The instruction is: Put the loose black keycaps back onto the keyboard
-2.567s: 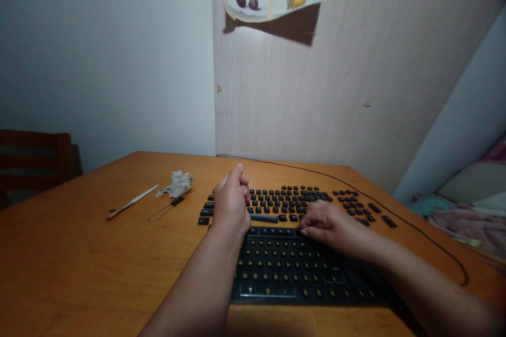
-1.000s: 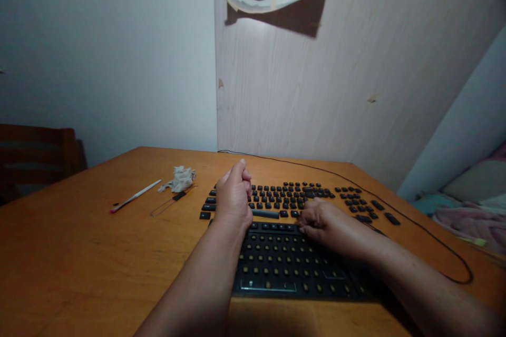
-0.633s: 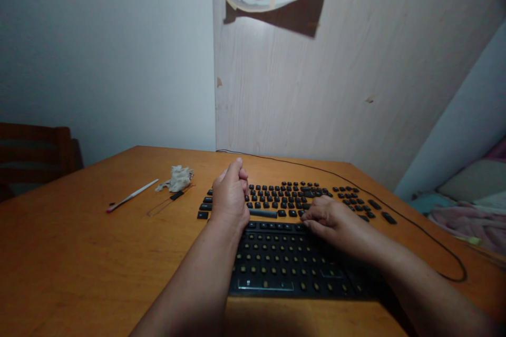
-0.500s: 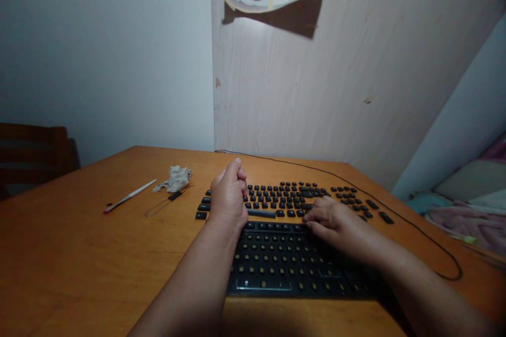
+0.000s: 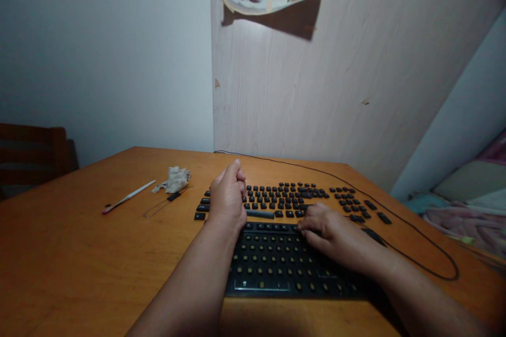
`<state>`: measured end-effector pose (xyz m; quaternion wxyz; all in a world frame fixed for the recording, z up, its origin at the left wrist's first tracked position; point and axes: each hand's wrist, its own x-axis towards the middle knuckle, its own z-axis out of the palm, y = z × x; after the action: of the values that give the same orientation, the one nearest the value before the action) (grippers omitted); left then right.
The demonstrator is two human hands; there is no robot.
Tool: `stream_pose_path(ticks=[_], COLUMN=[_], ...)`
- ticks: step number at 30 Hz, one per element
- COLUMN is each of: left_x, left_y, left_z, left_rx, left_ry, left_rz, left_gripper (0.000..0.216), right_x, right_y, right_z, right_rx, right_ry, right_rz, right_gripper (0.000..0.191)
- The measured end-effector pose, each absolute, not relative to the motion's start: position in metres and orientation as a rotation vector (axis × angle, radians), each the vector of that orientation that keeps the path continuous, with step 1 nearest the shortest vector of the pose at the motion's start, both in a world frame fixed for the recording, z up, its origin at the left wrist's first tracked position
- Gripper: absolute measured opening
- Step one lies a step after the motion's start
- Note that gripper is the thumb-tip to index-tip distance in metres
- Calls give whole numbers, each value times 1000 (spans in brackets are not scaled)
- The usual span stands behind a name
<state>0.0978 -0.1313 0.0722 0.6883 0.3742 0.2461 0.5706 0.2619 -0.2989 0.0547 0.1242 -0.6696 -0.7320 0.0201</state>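
Note:
A black keyboard base (image 5: 276, 268) with its keycaps off lies on the orange wooden table (image 5: 79, 263). Several loose black keycaps (image 5: 284, 200) are laid out in rows on the table just behind it, with a long spacebar cap (image 5: 260, 214) among them. My left hand (image 5: 228, 197) is curled in a fist over the left end of those rows; what it holds, if anything, is hidden. My right hand (image 5: 326, 229) rests palm down at the base's upper edge, its fingers bent and pressed on the top row.
A crumpled cloth (image 5: 173, 180), a thin wire key puller (image 5: 162, 205) and a white brush (image 5: 128, 198) lie at the left. The keyboard's black cable (image 5: 395, 221) loops round the back and right. A wooden chair (image 5: 35, 152) stands at far left, bedding (image 5: 462, 205) at right.
My right hand has drawn back a little from the loose keycaps onto the base's top edge. My left fist has stayed in place. The view shifted slightly.

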Motion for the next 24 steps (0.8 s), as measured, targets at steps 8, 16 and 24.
stream_pose_path(ticks=[8,16,24], left_x=[98,98,98], left_y=[-132,-131,-131], left_z=[71,72,72], left_rx=[835,841,836], left_ry=[562,564,571], left_rz=[1272,1274,1270], left_gripper=[33,33,33], right_x=[262,261,262], right_y=[-298,-298,-297], right_z=[56,56,55], right_rx=[-1946,-1942,-1946], right_ry=[-2127,-2123,-2115], right_rz=[86,55,41], right_gripper=[19,20,19])
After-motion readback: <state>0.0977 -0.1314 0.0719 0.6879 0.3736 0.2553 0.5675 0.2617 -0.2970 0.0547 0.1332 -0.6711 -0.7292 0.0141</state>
